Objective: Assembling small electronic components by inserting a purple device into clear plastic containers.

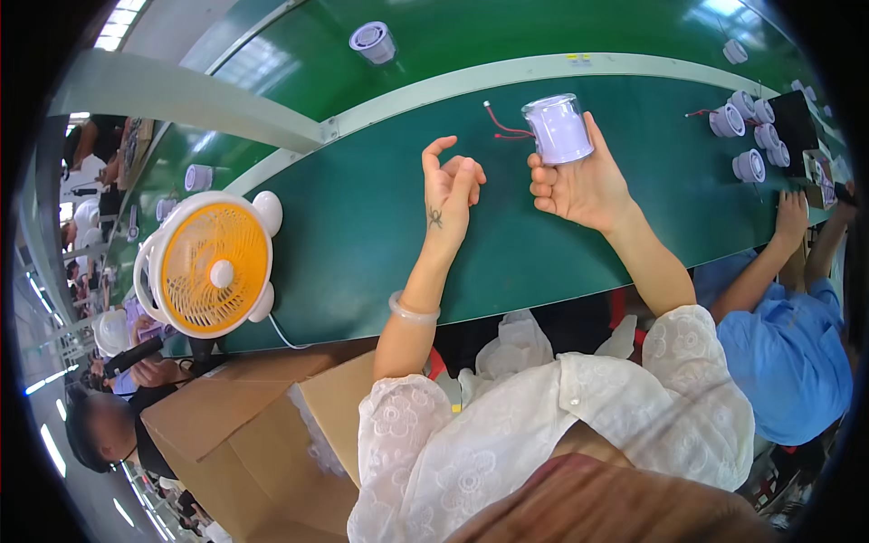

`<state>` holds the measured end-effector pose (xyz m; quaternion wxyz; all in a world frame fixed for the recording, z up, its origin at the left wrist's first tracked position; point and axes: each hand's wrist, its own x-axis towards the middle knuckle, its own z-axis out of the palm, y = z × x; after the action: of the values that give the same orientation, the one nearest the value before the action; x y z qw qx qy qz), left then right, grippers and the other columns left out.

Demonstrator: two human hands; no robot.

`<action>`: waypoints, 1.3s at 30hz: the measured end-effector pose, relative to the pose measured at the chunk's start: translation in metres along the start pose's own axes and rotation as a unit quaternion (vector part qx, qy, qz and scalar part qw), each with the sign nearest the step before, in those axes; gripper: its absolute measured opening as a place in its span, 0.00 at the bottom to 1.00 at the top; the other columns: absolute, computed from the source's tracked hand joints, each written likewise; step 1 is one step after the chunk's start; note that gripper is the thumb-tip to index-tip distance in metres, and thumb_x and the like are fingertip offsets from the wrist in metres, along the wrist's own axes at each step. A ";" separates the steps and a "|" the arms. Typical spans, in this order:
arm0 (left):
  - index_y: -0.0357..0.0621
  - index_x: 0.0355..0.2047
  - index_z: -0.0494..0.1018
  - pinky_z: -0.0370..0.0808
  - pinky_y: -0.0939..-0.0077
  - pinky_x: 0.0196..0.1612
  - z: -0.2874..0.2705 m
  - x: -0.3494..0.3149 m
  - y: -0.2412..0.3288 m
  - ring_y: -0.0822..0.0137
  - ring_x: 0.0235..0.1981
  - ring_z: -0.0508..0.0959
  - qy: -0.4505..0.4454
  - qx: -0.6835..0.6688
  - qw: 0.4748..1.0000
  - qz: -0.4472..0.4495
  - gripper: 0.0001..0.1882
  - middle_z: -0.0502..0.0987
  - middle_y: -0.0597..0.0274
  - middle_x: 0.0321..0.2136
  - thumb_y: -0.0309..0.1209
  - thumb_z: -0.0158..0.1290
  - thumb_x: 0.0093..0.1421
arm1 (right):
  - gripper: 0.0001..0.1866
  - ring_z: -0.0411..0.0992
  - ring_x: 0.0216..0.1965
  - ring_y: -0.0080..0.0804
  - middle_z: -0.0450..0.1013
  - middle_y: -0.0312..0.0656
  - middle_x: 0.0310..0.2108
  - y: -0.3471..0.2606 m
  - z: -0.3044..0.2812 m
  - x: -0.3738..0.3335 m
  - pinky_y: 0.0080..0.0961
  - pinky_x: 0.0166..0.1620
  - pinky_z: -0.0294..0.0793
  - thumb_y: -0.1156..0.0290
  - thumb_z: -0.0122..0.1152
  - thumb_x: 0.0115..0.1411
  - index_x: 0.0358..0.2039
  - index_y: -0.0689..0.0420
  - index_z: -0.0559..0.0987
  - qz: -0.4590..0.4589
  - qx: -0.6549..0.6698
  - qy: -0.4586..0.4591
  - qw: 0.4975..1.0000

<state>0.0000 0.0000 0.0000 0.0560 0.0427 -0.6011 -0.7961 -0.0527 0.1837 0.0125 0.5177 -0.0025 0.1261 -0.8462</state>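
Observation:
My right hand (579, 185) holds a lavender cylindrical housing with a clear cover (559, 131), raised above the green work surface. Its fingers wrap the base and lower side. From the left of the housing trails a red wire lead (507, 128) ending in a small white connector. My left hand (453, 185) hovers to the left of it, apart from the wires. Its fingers are loosely bent and spread, with nothing visible in them.
A white fan with an orange grille (217, 267) stands at the left. Several lavender housings (727, 120) cluster at the right, near a co-worker's hand (792, 217). Beyond a pale rail (407, 95), another housing (373, 42) sits on a green belt. An open cardboard box (208, 407) is at lower left.

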 end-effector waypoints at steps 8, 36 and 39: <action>0.38 0.37 0.61 0.68 0.72 0.25 0.015 -0.053 0.060 0.63 0.21 0.70 -0.030 0.295 0.944 0.146 0.18 0.69 0.58 0.24 0.28 0.50 0.45 | 0.26 0.66 0.26 0.26 0.68 0.40 0.31 -0.075 -0.019 0.060 0.23 0.30 0.66 0.57 0.59 0.46 0.42 0.58 0.66 -0.313 -0.553 0.373 0.677; 0.42 0.36 0.70 0.68 0.81 0.25 -0.337 -0.377 -0.014 0.73 0.22 0.70 0.420 0.231 0.854 -0.204 0.16 0.72 0.62 0.21 0.38 0.44 0.51 | 0.22 0.65 0.40 0.31 0.57 0.44 0.49 0.023 0.008 0.072 0.24 0.40 0.62 0.76 0.52 0.49 0.46 0.57 0.65 -0.334 -0.886 0.133 0.292; 0.42 0.37 0.69 0.65 0.82 0.20 -0.309 -0.377 -0.007 0.76 0.20 0.68 0.409 0.078 0.878 -0.237 0.15 0.71 0.63 0.20 0.36 0.47 0.49 | 0.21 0.66 0.39 0.31 0.57 0.45 0.48 0.030 -0.008 0.067 0.24 0.41 0.63 0.77 0.52 0.48 0.46 0.57 0.66 -0.332 -0.883 0.123 0.308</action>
<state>0.4150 -0.2390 -0.0912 0.1028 0.5102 -0.5563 -0.6478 -0.0580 0.1137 -0.0102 -0.1394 -0.3954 0.8491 -0.3215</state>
